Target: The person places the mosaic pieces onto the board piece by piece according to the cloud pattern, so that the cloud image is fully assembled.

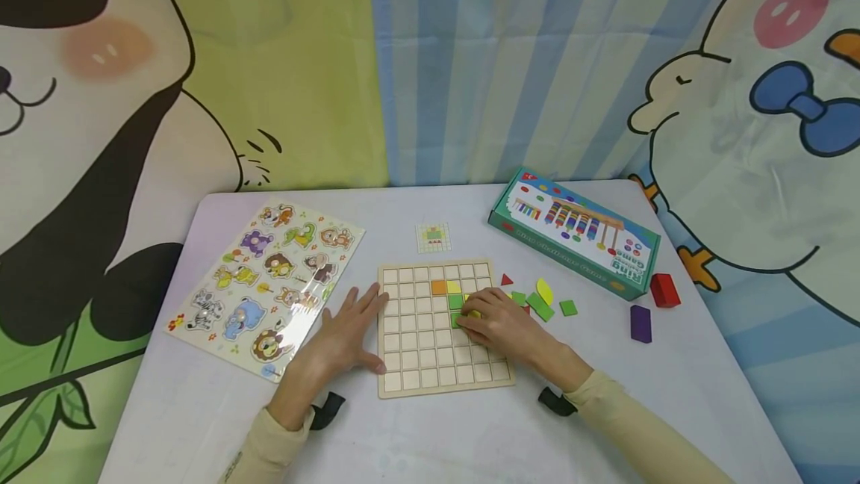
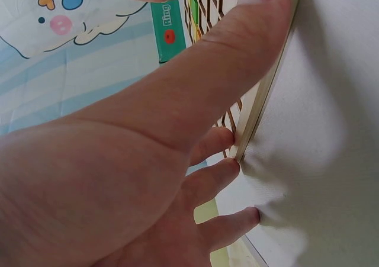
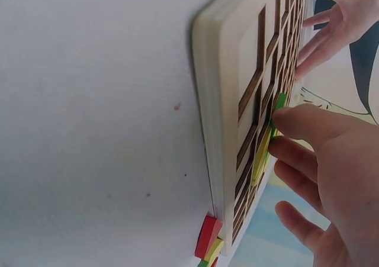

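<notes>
A wooden grid board [image 1: 410, 340] lies on the white table. My left hand [image 1: 343, 334] steadies its left side, fingers spread, with fingertips and thumb at the board's edge. Over the right part of the grid, my right hand [image 1: 504, 326] pinches a green tile [image 3: 280, 103] between thumb and index finger. A yellow piece [image 3: 260, 154] is at the grid beside those fingers. On the board sit an orange tile [image 1: 439, 287], a yellow tile [image 1: 453, 286] and another green tile [image 1: 455, 301]. The right hand hides some squares.
Right of the board lie loose green tiles [image 1: 540, 307], a yellow leaf-shaped piece [image 1: 544, 290] and a red triangle [image 1: 507, 280]. A pattern card [image 1: 433, 238] lies behind. A toy box [image 1: 574, 231], red block [image 1: 665, 290] and purple block [image 1: 641, 324] are right; an animal puzzle [image 1: 269, 282] is left.
</notes>
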{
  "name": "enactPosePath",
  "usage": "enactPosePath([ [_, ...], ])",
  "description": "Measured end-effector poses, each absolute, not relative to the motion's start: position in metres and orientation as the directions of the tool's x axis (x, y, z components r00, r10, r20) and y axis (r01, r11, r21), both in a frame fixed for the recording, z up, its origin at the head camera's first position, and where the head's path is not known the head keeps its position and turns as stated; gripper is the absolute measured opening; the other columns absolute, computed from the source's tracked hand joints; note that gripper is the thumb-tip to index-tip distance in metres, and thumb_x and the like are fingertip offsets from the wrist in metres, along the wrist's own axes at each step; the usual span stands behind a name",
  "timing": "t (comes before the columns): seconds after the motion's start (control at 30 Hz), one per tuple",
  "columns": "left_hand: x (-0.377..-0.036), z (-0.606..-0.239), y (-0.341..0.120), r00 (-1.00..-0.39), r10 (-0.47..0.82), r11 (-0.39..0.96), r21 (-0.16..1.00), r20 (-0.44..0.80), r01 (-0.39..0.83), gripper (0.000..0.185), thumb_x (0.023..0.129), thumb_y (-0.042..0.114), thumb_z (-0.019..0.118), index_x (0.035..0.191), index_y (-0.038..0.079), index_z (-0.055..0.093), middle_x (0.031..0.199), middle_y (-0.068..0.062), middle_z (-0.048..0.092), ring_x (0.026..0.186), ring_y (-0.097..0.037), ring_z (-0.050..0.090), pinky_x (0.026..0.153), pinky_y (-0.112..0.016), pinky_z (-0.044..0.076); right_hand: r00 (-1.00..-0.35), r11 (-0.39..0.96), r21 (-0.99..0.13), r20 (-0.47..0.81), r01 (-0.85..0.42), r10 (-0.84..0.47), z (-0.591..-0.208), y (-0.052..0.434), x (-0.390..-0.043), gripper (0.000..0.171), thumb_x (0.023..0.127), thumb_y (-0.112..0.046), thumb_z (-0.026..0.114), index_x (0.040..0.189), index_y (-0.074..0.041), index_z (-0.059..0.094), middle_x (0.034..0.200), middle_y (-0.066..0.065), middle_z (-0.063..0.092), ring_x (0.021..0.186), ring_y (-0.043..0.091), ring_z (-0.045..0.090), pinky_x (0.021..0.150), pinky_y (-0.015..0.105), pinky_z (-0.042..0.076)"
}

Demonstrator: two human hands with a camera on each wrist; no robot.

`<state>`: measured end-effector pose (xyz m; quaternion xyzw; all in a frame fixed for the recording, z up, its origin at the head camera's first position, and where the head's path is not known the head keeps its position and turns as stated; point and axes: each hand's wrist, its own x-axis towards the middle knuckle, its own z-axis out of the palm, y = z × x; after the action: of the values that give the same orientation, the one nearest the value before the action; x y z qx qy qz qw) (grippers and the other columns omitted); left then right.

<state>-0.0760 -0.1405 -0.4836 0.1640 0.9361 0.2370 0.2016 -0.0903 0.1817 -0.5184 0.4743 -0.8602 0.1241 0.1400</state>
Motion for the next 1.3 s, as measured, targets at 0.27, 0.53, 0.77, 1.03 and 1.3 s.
enactPosePath([
  [0.27,-0.077,-0.482,-0.141,-0.863,0.407,0.831,0.515,-0.300,0.213,0.120,0.058,0.030,0.095,0.159,0.009,0.032,0.170,-0.013,0.018,0.155,-0.048,0.011,0.107,-0.087,0.012,-0.563,0.565,-0.100,0.330,-0.819,-0.757,-0.515,0.178,-0.088,0.016,0.087,-0.014,0.080,0.103,-0.013,0.080,0.104,0.004,0.073,0.108,0.024,0.065,0.100,0.041,0.052],
  [0.53,-0.077,-0.482,-0.142,-0.863,0.409,0.831,0.511,-0.297,0.218,0.120,0.059,0.031,0.094,0.159,0.009,0.032,0.170,-0.013,0.017,0.155,-0.048,0.011,0.107,-0.087,0.012,-0.556,0.570,-0.069,0.345,-0.818,-0.756,-0.517,0.177,-0.087,0.016,0.087,-0.013,0.080,0.103,-0.011,0.080,0.102,0.003,0.072,0.106,0.023,0.065,0.098,0.039,0.053],
  [0.77,-0.077,-0.482,-0.140,-0.861,0.411,0.826,0.523,-0.299,0.213,0.121,0.059,0.031,0.095,0.159,0.009,0.031,0.170,-0.013,0.016,0.155,-0.048,0.010,0.107,-0.087,0.010,-0.571,0.567,-0.124,0.352,-0.814,-0.742,-0.515,0.179,-0.087,0.017,0.086,-0.013,0.080,0.104,-0.013,0.080,0.103,0.001,0.072,0.107,0.022,0.065,0.099,0.039,0.053],
  [1.03,-0.077,-0.482,-0.141,-0.862,0.411,0.832,0.509,-0.298,0.221,0.120,0.059,0.031,0.095,0.159,0.008,0.032,0.170,-0.013,0.017,0.154,-0.049,0.011,0.106,-0.087,0.012,-0.654,0.629,-0.203,0.365,-0.751,-0.663,-0.502,0.197,-0.091,0.022,0.084,-0.010,0.082,0.106,-0.009,0.079,0.104,0.002,0.072,0.107,0.023,0.064,0.099,0.043,0.053],
  [1.3,-0.076,-0.483,-0.142,-0.860,0.411,0.831,0.514,-0.303,0.216,0.120,0.059,0.030,0.095,0.159,0.008,0.031,0.170,-0.014,0.017,0.154,-0.049,0.011,0.106,-0.087,0.012,-0.716,0.709,-0.188,0.384,-0.679,-0.584,-0.495,0.226,-0.096,0.025,0.080,-0.007,0.084,0.104,-0.007,0.079,0.104,0.005,0.073,0.107,0.025,0.065,0.097,0.045,0.053],
])
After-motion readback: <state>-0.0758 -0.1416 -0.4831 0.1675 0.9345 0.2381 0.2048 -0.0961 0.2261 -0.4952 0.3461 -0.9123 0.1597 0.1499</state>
